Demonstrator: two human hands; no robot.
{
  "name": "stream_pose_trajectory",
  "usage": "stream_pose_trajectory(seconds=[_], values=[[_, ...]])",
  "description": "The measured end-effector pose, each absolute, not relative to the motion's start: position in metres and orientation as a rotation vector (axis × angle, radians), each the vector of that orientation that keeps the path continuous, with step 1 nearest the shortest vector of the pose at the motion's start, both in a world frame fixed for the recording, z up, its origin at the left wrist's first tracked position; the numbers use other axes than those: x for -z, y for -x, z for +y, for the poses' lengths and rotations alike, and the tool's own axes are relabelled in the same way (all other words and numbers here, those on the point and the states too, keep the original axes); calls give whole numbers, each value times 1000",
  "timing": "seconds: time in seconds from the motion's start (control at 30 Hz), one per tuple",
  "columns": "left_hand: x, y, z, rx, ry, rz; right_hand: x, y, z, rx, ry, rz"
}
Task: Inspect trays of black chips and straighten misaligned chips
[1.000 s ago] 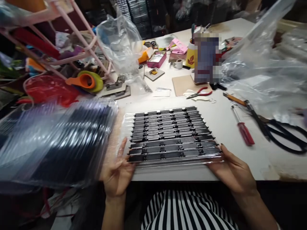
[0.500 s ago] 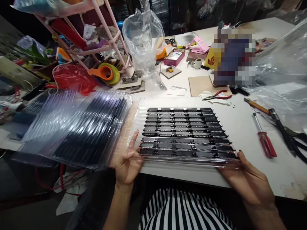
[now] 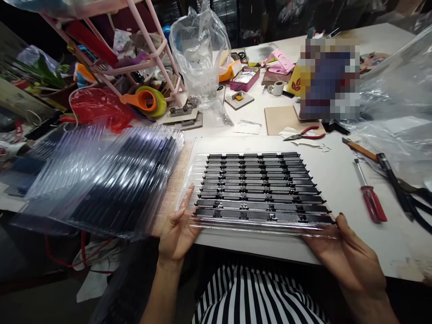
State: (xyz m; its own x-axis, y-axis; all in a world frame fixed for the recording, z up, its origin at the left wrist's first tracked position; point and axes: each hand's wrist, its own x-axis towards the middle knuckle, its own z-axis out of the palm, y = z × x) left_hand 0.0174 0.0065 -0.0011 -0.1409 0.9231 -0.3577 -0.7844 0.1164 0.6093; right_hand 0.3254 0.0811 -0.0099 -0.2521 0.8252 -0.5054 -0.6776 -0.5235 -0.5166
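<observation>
A clear plastic tray (image 3: pixel 199 168) lies in front of me, its grooves filled with rows of black comb-like connector strips (image 3: pixel 259 198). My left hand (image 3: pixel 178 234) grips the tray's near left corner, thumb at the edge and fingers partly seen through the plastic. At the near right corner my right hand (image 3: pixel 351 252) holds the tray, thumb on top and fingers beneath. The near edge reaches over the table's front edge. To the left rests a stack of similar clear trays (image 3: pixel 168 180) with long black strips inside.
Right of the tray lie a red-handled screwdriver (image 3: pixel 373 202), a wooden-handled tool (image 3: pixel 364 150) and large black-handled scissors (image 3: pixel 418 198). Red pliers (image 3: pixel 305 134) sit behind it, near a tan board (image 3: pixel 281 120). A pink rack (image 3: pixel 158 54) and a clear bag (image 3: pixel 202 49) stand at the back left.
The tray stays in both hands, and its near rows have shifted very slightly to the left. My view has turned a little, so the surroundings sit slightly further left.
</observation>
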Motion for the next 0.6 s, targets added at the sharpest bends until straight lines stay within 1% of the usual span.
stream_pose_trajectory(seconds=[0.4, 0.6], values=[[3, -21, 10, -1575, -185, 849, 14, -325, 81, -1857, 1020, -312], [5, -22, 11, -1579, -171, 869, 12, -332, 82, -1936, 993, -358]])
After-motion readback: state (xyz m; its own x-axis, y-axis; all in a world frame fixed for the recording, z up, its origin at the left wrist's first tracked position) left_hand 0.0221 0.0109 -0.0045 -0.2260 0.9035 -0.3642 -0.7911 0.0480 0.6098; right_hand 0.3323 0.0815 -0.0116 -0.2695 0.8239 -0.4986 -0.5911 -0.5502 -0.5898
